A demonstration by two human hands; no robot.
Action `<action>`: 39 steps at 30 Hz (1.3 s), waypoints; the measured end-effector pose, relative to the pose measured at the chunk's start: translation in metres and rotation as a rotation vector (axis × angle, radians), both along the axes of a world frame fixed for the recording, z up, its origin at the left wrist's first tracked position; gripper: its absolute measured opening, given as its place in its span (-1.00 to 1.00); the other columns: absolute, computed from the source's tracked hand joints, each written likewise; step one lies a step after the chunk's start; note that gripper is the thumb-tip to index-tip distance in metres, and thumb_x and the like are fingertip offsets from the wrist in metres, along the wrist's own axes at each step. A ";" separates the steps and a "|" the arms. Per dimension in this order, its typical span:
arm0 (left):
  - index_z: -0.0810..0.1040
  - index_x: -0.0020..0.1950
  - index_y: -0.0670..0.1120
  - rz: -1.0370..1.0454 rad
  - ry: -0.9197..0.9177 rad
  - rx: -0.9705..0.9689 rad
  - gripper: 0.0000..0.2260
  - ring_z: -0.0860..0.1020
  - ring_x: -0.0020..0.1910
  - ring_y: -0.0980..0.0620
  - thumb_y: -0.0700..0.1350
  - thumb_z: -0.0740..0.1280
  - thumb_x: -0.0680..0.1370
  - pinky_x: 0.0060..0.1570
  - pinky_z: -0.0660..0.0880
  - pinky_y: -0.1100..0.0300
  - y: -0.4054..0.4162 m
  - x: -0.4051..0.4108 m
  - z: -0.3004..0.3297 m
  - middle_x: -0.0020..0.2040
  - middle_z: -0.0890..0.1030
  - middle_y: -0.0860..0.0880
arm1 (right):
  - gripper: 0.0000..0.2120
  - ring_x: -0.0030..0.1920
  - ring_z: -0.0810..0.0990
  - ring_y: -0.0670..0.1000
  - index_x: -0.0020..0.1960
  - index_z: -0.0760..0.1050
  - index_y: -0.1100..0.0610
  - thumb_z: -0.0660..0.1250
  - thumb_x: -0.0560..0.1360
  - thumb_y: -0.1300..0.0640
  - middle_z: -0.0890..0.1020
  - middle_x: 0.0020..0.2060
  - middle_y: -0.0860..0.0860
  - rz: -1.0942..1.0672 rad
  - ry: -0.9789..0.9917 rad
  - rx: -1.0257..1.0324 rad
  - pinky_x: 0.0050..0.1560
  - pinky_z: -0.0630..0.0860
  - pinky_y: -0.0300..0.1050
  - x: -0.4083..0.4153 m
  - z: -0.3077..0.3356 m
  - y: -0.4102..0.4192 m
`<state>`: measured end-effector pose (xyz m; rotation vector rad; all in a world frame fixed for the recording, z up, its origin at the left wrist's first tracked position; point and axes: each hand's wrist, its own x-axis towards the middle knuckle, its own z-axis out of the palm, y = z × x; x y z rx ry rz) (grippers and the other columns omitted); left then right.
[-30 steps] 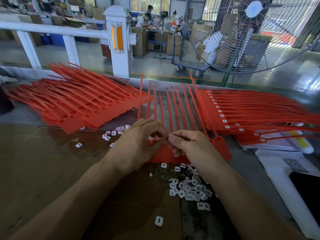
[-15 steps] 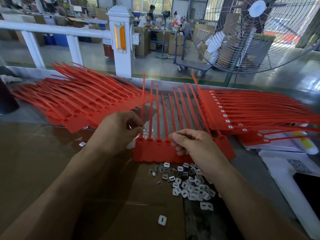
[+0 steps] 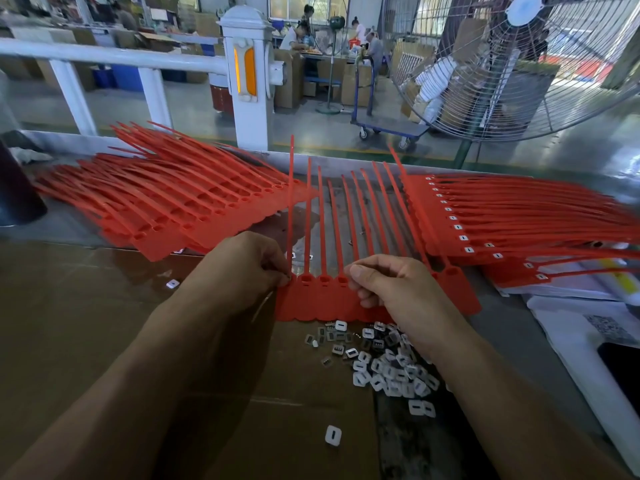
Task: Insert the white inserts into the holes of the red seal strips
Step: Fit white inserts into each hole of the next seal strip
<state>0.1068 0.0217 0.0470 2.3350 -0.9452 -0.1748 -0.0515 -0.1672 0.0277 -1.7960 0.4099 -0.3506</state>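
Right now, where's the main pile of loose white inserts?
In the head view the pile of white inserts lies on the brown cardboard, just under the right hand and directly in front of the red strip row that both hands hold.

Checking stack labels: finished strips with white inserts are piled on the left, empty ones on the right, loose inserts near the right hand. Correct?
Sides are swapped. In the head view, the strips with white inserts are piled on the right and the empty ones on the left. The loose inserts do lie near the right hand.
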 end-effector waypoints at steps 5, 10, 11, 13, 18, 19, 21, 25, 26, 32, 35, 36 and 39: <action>0.72 -0.14 0.08 -0.009 -0.027 -0.013 -0.86 0.61 -0.16 0.21 -0.17 0.55 0.42 0.00 0.57 0.07 -0.001 0.000 -0.002 -0.20 0.68 0.19 | -0.89 -0.09 0.67 -0.24 0.01 0.69 -0.12 0.39 0.59 -0.08 0.73 -0.12 -0.20 0.025 0.033 -0.115 0.01 0.55 -0.21 -0.002 0.002 0.005; 0.73 -0.12 0.10 -0.012 -0.008 -0.004 -0.85 0.62 -0.12 0.17 -0.16 0.55 0.43 0.02 0.57 0.07 0.000 0.003 -0.002 -0.17 0.68 0.19 | -0.93 -0.01 0.64 -0.29 0.01 0.68 -0.15 0.42 0.59 -0.06 0.70 -0.07 -0.27 0.109 0.043 -0.255 -0.10 0.50 -0.45 -0.006 0.005 0.011; 0.73 -0.11 0.11 -0.017 0.001 -0.004 -0.84 0.62 -0.09 0.18 -0.16 0.54 0.44 0.05 0.57 0.09 0.000 0.003 -0.002 -0.16 0.68 0.20 | -0.94 0.00 0.64 -0.28 0.02 0.68 -0.15 0.42 0.59 -0.04 0.69 -0.05 -0.27 0.136 0.050 -0.281 -0.09 0.48 -0.49 -0.006 0.006 0.011; 0.75 -0.08 0.10 -0.031 0.004 -0.014 -0.83 0.61 0.00 0.19 -0.18 0.53 0.46 0.09 0.53 0.16 0.000 0.004 -0.003 -0.12 0.67 0.22 | -0.93 0.03 0.64 -0.28 0.03 0.68 -0.14 0.43 0.59 -0.03 0.69 -0.03 -0.27 0.190 0.072 -0.330 -0.03 0.50 -0.40 -0.006 0.006 0.013; 0.75 -0.07 0.10 -0.031 -0.024 -0.016 -0.84 0.60 -0.03 0.23 -0.18 0.49 0.50 -0.07 0.42 0.45 -0.001 0.007 -0.006 -0.15 0.66 0.25 | -0.94 0.07 0.60 -0.33 0.04 0.68 -0.14 0.44 0.58 -0.03 0.68 -0.01 -0.33 0.222 0.108 -0.357 0.10 0.45 -0.27 -0.006 0.006 0.016; 0.75 -0.08 0.10 -0.031 -0.033 -0.015 -0.84 0.60 -0.06 0.26 -0.18 0.49 0.50 -0.11 0.39 0.48 -0.001 0.007 -0.007 -0.17 0.65 0.27 | -0.94 0.07 0.61 -0.32 0.04 0.68 -0.15 0.44 0.58 -0.04 0.68 0.00 -0.32 0.226 0.111 -0.365 0.09 0.46 -0.27 -0.007 0.006 0.016; 0.75 -0.09 0.10 -0.033 -0.056 -0.022 -0.84 0.59 -0.10 0.29 -0.18 0.49 0.50 -0.13 0.39 0.47 -0.001 0.007 -0.009 -0.19 0.65 0.27 | -0.94 0.04 0.63 -0.28 0.03 0.67 -0.17 0.45 0.57 -0.06 0.68 0.00 -0.29 0.241 0.127 -0.381 0.07 0.50 -0.24 -0.008 0.006 0.016; 0.73 -0.13 0.09 0.007 -0.054 -0.052 -0.84 0.60 -0.11 0.27 -0.18 0.47 0.51 -0.15 0.40 0.43 -0.002 0.008 -0.013 -0.14 0.68 0.19 | -0.92 0.02 0.62 -0.26 0.04 0.67 -0.19 0.48 0.54 -0.06 0.65 0.01 -0.26 0.280 0.160 -0.416 0.05 0.55 -0.23 -0.008 0.006 0.017; 0.72 -0.13 0.09 0.019 -0.045 -0.055 -0.85 0.59 -0.12 0.27 -0.17 0.47 0.52 -0.17 0.41 0.42 -0.002 0.008 -0.014 -0.15 0.69 0.18 | -0.91 0.02 0.61 -0.26 0.04 0.67 -0.18 0.49 0.54 -0.05 0.64 0.00 -0.26 0.287 0.164 -0.426 0.04 0.54 -0.25 -0.008 0.006 0.018; 0.66 -0.15 0.10 0.075 -0.041 -0.070 -0.92 0.57 -0.16 0.24 -0.07 0.52 0.49 -0.22 0.40 0.34 -0.005 0.008 -0.018 -0.19 0.63 0.19 | -0.84 0.00 0.58 -0.24 0.04 0.67 -0.19 0.55 0.48 -0.03 0.58 -0.03 -0.26 0.321 0.181 -0.475 -0.03 0.49 -0.27 -0.009 0.006 0.018; 0.65 -0.06 0.11 0.114 -0.045 -0.062 -0.89 0.57 -0.15 0.20 -0.01 0.53 0.47 -0.21 0.43 0.27 -0.005 0.007 -0.021 -0.15 0.62 0.15 | -0.80 0.07 0.51 -0.28 0.07 0.66 -0.19 0.56 0.46 -0.05 0.55 0.01 -0.27 0.349 0.208 -0.555 0.03 0.43 -0.29 -0.010 0.007 0.017; 0.65 -0.02 0.11 0.124 -0.047 -0.058 -0.87 0.56 -0.14 0.20 0.00 0.53 0.47 -0.20 0.44 0.24 -0.006 0.007 -0.021 -0.13 0.61 0.14 | -0.80 0.08 0.50 -0.28 0.07 0.66 -0.19 0.56 0.46 -0.05 0.55 0.02 -0.26 0.358 0.213 -0.583 0.05 0.43 -0.29 -0.010 0.008 0.017; 0.66 0.02 0.10 0.123 -0.041 -0.044 -0.86 0.56 -0.16 0.21 0.00 0.52 0.49 -0.22 0.43 0.28 -0.007 0.007 -0.022 -0.13 0.62 0.14 | -0.85 0.09 0.48 -0.29 0.03 0.67 -0.17 0.55 0.48 -0.02 0.55 0.02 -0.25 0.358 0.213 -0.630 0.06 0.41 -0.30 -0.010 0.010 0.019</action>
